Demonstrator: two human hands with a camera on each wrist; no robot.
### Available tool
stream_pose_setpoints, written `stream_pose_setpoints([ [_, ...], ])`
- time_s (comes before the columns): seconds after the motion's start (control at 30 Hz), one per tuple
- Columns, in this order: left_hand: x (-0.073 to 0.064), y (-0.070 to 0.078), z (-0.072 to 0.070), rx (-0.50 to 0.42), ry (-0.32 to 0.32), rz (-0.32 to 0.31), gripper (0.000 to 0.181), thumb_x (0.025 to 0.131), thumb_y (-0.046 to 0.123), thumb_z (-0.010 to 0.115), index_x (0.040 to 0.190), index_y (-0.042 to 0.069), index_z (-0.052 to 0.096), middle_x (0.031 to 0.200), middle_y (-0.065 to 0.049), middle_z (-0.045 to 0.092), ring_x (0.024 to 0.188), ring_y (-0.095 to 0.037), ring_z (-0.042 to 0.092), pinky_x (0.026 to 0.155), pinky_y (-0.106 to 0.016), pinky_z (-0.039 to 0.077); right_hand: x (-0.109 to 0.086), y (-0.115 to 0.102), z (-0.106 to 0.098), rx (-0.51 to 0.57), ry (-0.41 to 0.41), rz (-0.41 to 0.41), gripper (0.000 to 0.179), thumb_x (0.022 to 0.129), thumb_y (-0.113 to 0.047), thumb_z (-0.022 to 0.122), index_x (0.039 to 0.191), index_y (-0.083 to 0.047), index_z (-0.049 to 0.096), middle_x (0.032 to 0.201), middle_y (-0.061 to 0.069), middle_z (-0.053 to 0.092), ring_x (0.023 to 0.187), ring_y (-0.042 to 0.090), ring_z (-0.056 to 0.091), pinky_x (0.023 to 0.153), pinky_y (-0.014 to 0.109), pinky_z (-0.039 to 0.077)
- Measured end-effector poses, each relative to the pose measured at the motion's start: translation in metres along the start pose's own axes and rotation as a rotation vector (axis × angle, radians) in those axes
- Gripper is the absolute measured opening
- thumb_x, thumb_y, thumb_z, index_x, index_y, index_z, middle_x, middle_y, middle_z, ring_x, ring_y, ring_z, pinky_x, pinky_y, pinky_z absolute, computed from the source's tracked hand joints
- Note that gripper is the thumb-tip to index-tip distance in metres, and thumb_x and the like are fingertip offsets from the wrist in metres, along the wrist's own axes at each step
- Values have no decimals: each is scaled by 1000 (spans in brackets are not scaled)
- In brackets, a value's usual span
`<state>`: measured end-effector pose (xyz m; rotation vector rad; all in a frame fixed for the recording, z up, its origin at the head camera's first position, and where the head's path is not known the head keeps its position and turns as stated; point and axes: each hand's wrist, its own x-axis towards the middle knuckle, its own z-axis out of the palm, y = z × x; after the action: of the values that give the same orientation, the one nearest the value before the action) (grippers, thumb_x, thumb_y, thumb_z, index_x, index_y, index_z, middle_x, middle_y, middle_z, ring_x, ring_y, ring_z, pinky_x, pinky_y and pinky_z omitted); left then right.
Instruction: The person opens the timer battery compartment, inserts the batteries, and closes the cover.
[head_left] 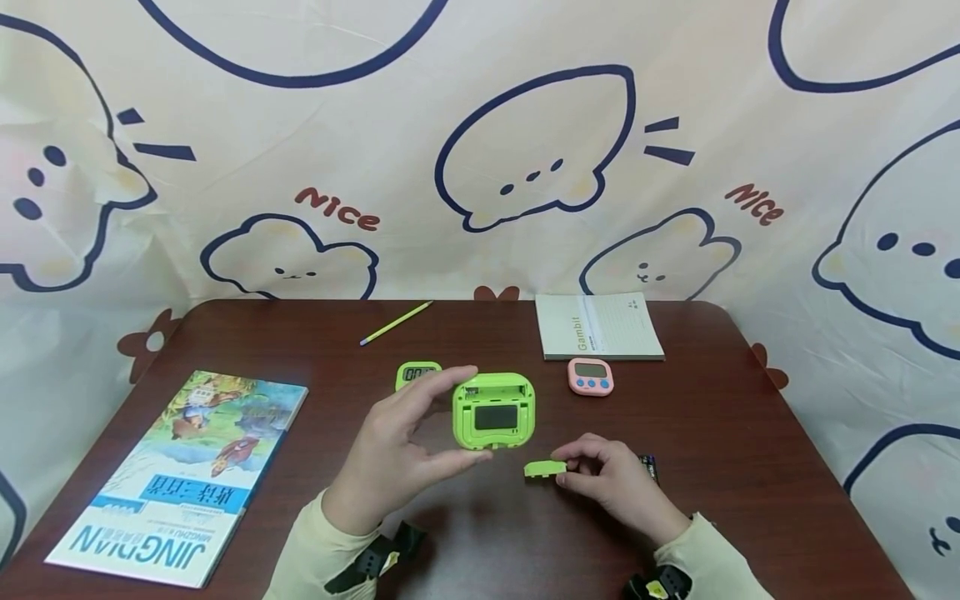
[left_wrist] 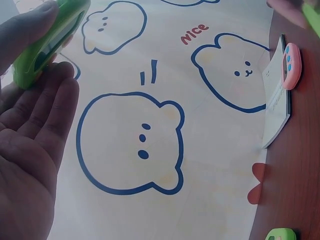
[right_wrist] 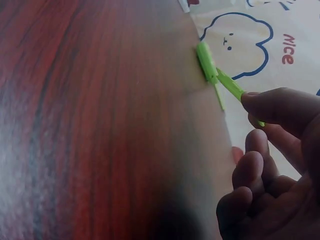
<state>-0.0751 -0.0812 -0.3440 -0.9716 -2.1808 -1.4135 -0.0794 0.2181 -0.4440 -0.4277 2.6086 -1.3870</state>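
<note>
My left hand (head_left: 401, 446) holds up a green digital timer (head_left: 494, 411) between thumb and fingers, its back turned to the head camera. The battery slot along its upper back lies uncovered. In the left wrist view the same timer (left_wrist: 47, 42) shows edge-on. Lower and to the right, my right hand (head_left: 618, 483) pinches a small green battery cover (head_left: 545, 469) between thumb and forefinger, apart from the timer. The right wrist view shows this cover (right_wrist: 231, 85) as a thin strip at the fingertips. A dark battery (head_left: 648, 468) is partly hidden behind the right hand.
Another green timer (head_left: 416, 372) lies behind the left hand, partly covered. A pink timer (head_left: 590, 377) sits before a notebook (head_left: 600, 327) at the back right. A pencil (head_left: 396, 323) lies at the back, a picture book (head_left: 180, 479) at the left of the brown table (head_left: 772, 483).
</note>
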Motion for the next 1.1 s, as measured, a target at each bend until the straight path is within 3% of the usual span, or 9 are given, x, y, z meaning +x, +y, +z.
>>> stream_pose_setpoints([
  [0.17,0,0,0,-1,-2,2,85,65,3,94,140,9,54,117,-4,66,104,-16,66,84,-28,59,2,5,2,-32,-20,13,19,84,-14,81,102,-16,77,83,-4,60,71,7,53,61,23,47],
  [0.47,0,0,0,8,0,13,85,65,4,94,140,10,54,117,-3,66,104,-16,66,85,-27,59,7,6,6,-182,-23,22,19,82,-8,81,98,-17,77,81,-6,57,66,3,49,57,22,46],
  [0.73,0,0,-1,25,-2,6,85,65,5,94,140,10,54,118,-3,67,105,-16,65,84,-30,59,10,5,5,-199,-48,31,20,81,-8,81,99,-16,77,82,-6,57,67,3,49,58,22,46],
  [0.93,0,0,-2,27,-13,-13,85,66,6,94,140,11,53,120,-3,67,106,-16,65,85,-33,60,4,7,8,-172,20,54,19,82,-11,82,97,-21,76,85,-8,57,68,5,49,59,21,45],
  [1.1,0,-1,-2,26,-16,-14,85,66,6,94,141,11,53,120,-3,67,106,-16,65,84,-34,60,-8,4,5,-178,136,45,21,80,-10,84,94,-23,75,84,-9,57,67,6,49,58,21,44],
])
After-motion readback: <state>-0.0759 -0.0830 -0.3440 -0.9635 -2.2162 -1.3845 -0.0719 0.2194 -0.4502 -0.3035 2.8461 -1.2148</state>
